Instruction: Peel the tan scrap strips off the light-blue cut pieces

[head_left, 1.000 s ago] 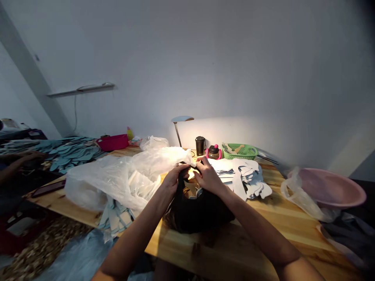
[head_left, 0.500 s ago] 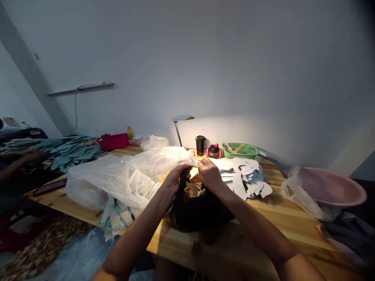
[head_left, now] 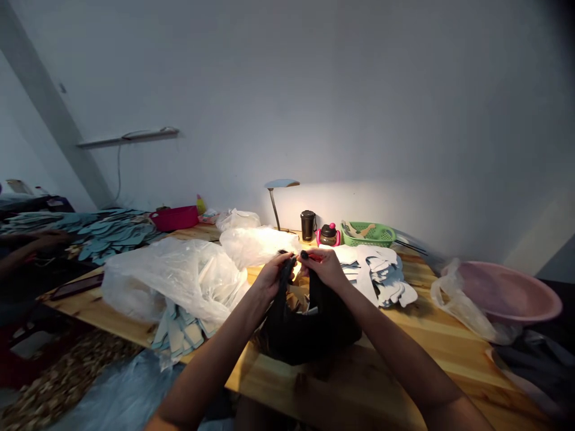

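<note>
A black plastic bag stands on the wooden table in front of me, with tan cut pieces showing inside its mouth. My left hand is closed on the bag's left handle. My right hand pinches the right handle, and both handles are drawn up close together over the opening. To the left lies a large clear plastic bag stuffed with pale cut pieces.
A stack of white cut shapes lies right of my hands. Behind stand a desk lamp, a dark cup, a green basket and a red tub. A pink basin sits far right. Another person's arm is at the left.
Both hands have lifted the bag's handles and brought them together, narrowing the opening. The clear bag's top flap has settled back, away from my hands.
</note>
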`<state>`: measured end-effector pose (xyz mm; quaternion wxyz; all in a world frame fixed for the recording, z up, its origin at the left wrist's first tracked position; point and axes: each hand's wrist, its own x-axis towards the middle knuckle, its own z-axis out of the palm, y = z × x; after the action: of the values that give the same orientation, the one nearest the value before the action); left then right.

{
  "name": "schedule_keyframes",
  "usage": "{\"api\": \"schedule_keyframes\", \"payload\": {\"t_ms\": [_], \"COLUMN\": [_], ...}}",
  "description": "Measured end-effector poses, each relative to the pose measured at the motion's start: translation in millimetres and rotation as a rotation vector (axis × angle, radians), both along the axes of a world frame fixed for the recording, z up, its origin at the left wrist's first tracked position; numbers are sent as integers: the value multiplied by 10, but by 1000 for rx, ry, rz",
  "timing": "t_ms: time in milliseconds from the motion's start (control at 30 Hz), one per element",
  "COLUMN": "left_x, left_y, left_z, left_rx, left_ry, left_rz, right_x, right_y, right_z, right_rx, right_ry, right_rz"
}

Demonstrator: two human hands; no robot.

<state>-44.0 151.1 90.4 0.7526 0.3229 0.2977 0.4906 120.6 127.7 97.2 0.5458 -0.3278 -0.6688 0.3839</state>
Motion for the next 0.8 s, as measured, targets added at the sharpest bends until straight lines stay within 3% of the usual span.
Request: {"api": "schedule_keyframes", "payload": {"t_ms": [167,300,400,467,533,633,733,800], "left_x": [-105,-298,-404,-415,-392,-348,-314,-287], "left_y": [-1,29,36,5,-62,-199,-332,-405], "left_z": [-110,-245,-346,-391,-396,-304,-125,10], "left_rx": [-45,-112,-144,-130,-97,-15,93,120], "left_ry": [-76,-120,-163,-209,-258,-281,-146,-31], "left_rz": [203,346,420,425,397,238,-124,-357], "right_x": [27,187,326,399,440,402,215,38], "right_y": [-271,-628,-905,-1040,-1093,-979,-674,-441], "right_z": [-107,-424,-686,-752,-677,-326,105,302], "right_rx": [376,329,271,217,137,80,232,268], "right_ry": [-80,-136,-167,-151,-94,-2,-38,-71], "right_rz": [-372,-500,-495,-480,-453,-393,-350,-299]}}
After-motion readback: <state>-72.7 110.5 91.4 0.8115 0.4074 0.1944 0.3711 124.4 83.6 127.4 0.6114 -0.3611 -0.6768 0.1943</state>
